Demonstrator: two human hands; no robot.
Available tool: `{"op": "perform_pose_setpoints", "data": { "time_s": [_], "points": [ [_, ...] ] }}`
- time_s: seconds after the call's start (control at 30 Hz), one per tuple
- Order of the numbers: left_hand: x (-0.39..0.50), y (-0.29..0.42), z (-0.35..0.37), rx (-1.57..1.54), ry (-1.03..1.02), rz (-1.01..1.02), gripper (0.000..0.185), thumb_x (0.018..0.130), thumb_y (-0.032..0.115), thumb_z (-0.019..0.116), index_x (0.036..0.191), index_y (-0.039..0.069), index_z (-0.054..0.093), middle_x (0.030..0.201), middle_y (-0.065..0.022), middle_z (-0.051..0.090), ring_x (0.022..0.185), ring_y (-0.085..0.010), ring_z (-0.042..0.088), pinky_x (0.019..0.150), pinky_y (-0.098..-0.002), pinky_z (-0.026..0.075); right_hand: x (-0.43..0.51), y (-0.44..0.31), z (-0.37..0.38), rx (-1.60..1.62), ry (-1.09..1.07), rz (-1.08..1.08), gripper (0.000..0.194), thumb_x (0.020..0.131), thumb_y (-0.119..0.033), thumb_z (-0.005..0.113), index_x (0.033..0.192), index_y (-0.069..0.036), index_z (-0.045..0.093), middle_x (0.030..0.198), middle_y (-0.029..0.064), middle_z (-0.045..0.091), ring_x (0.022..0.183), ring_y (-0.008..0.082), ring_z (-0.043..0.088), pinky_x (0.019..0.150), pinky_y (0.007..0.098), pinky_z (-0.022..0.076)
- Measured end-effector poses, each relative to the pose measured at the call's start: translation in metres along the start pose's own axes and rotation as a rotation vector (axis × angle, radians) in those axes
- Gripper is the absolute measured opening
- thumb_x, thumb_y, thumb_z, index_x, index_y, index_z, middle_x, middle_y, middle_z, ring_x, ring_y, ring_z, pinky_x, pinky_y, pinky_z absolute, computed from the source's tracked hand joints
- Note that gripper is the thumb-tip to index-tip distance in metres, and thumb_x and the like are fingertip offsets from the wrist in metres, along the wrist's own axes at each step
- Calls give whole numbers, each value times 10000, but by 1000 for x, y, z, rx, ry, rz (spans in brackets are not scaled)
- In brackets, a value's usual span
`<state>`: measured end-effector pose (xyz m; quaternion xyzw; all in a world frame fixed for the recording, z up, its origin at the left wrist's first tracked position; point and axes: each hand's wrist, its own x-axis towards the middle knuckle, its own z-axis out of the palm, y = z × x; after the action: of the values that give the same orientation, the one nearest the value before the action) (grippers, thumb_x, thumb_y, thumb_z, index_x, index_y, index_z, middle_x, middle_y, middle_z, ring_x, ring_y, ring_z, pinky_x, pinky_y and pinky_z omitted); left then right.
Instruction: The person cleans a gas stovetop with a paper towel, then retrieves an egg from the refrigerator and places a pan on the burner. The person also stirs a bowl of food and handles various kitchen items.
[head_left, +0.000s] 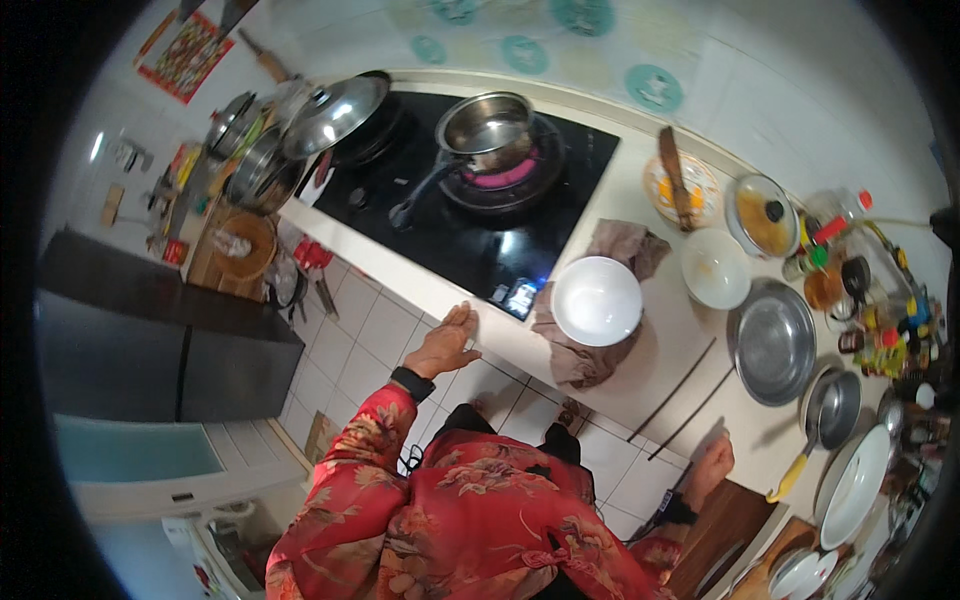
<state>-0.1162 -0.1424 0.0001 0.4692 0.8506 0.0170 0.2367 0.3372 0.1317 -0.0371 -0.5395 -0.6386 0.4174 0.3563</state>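
Observation:
My left hand is at the front edge of the counter, thumb apart from the fingers, holding nothing. My right hand rests by the counter edge on the right, fingers curled, with nothing seen in it. A steel saucepan stands on the glowing ring of a black glass hob, its handle towards me. Between my hands, a white bowl sits on a crumpled brown cloth. Two dark chopsticks lie apart on the counter, their near ends past its edge.
A lidded wok fills the hob's far left. To the right are a plate with a wooden utensil across it, a used bowl, a glass-lidded dish, a grey metal basin, a yellow-handled pan and several bottles.

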Motion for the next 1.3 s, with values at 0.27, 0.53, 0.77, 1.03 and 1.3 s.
{"op": "perform_pose_setpoints", "data": {
  "time_s": [0.27,0.53,0.77,1.03,1.3],
  "points": [
    [-12,-14,3,-36,82,129,832,783,313,702,1421,-42,302,1510,-245,233,1428,-347,184,1149,-358,245,-82,-105,88,-140,-437,-127,296,973,-172,461,753,16,523,587,48,436,545,134,407,500,316,352],
    [-41,-111,4,-380,222,563,611,800,189,727,1323,22,460,1377,-218,445,1277,-379,427,1046,-426,378,-145,-162,232,-406,-146,-516,152,938,-122,505,1011,5,545,802,172,585,737,393,584,655,432,478],
    [-99,-197,-1,-407,117,403,599,827,194,698,1331,-2,441,1361,-240,454,1273,-396,422,1054,-452,358,-116,-147,254,175,-48,219,467,938,-311,584,1265,-6,447,953,109,613,798,183,623,696,314,516],
    [-42,-212,-19,-239,425,381,667,814,183,697,1368,-21,387,1383,-257,428,1309,-396,385,1089,-463,317,-66,-142,269,586,-9,438,431,967,-400,497,1174,-22,501,903,116,655,685,177,647,580,268,537],
    [-27,-189,-23,-109,221,172,643,777,282,717,1292,-4,460,1380,-233,428,1280,-388,418,1060,-443,360,-115,-116,276,309,-111,322,261,965,-301,547,961,-42,578,751,47,615,630,105,578,558,229,466]
  ]
}}
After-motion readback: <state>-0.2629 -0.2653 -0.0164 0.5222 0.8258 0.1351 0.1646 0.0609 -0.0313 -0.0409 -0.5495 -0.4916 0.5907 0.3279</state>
